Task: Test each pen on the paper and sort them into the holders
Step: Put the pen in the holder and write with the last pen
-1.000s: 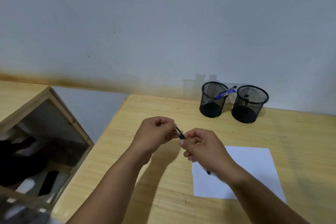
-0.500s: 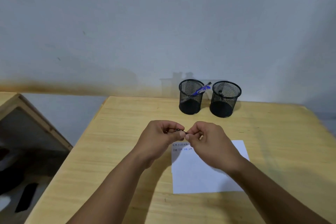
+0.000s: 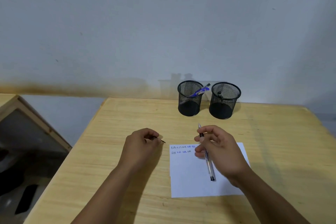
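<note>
- Right hand (image 3: 221,149) is clamped on a clear-barrelled pen (image 3: 206,152): thumb and fingers pinch it near the dark grip section, uncapped metal tip pointing to 12 o'clock, black end plug trailing to 6 o'clock.
- The pen sits over the paper (image 3: 189,174); can't tell whether the rear end touches the sheet or hovers just above it.
- Left hand (image 3: 143,144) is curled closed around a small dark piece, the pen cap (image 3: 160,139), by the look of it. Only its thin pointed end pokes out at 3 o'clock; the rest is hidden in the fingers.
- The hands are apart, the left at 9 o'clock of the right. The left is over bare table (image 3: 127,114), just off the paper's left edge.
- The paper lies flat on the wooden table, with two short rows of handwritten test marks at its top-left corner, some dark, some blue. Too small to read.
- Two black mesh holders stand side by side at 12 o'clock from the paper, near the wall (image 3: 163,23), close together but not touching as far as I can see.
- Left holder (image 3: 190,99) has a blue pen (image 3: 200,92) leaning out over its rim toward 2 o'clock.
- Right holder (image 3: 224,101) has a dark pen (image 3: 220,94), with only the top showing inside the rim.
- A wooden-framed unit (image 3: 36,125) stands off the table at 9 o'clock, contents dark and unclear.
</note>
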`<state>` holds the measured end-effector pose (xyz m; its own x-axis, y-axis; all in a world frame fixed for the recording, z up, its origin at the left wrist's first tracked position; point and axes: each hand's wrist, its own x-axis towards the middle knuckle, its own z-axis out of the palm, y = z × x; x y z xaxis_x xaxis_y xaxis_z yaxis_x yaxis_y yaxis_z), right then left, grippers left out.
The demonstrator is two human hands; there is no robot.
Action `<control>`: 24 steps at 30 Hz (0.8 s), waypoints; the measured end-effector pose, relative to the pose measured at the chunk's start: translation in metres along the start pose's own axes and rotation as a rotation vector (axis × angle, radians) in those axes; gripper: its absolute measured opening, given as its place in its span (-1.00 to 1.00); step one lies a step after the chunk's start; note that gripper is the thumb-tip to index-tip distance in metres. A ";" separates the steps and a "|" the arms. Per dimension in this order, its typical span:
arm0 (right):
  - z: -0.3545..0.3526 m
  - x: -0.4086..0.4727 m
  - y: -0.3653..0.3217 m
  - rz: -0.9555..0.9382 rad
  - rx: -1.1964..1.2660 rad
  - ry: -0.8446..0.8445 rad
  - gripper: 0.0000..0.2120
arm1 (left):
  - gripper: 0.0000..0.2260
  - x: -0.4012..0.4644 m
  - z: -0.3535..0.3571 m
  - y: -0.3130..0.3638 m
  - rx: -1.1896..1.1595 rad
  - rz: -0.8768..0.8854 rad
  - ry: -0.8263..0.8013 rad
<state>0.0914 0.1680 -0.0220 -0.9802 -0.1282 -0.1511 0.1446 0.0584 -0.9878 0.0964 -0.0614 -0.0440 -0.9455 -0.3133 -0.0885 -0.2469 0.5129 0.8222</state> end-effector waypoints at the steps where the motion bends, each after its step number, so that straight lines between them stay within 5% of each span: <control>1: -0.001 0.000 0.002 0.016 0.041 0.022 -0.81 | -0.96 -0.001 0.001 -0.002 0.019 0.001 0.002; 5: -0.005 -0.004 0.011 0.035 0.198 -0.007 -0.71 | -0.97 -0.004 0.004 -0.009 0.148 0.070 0.005; 8: -0.009 -0.007 0.019 -0.062 0.089 0.039 -0.66 | -0.80 -0.007 0.007 -0.014 0.175 0.125 0.064; 12: -0.004 -0.009 0.029 -0.149 0.007 0.143 -0.84 | -0.71 -0.032 0.015 -0.016 0.173 0.328 0.148; 16: 0.004 -0.010 0.039 -0.214 -0.142 0.177 -0.87 | -0.59 -0.054 0.025 -0.023 0.268 0.526 0.019; 24: 0.006 -0.007 0.048 -0.241 -0.440 0.281 -0.87 | -0.40 -0.052 0.033 -0.029 0.517 0.476 -0.122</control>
<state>0.1062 0.1656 -0.0687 -0.9855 0.0750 0.1519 -0.0987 0.4746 -0.8746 0.1462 -0.0335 -0.0823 -0.9852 0.1151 0.1269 0.1584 0.8948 0.4174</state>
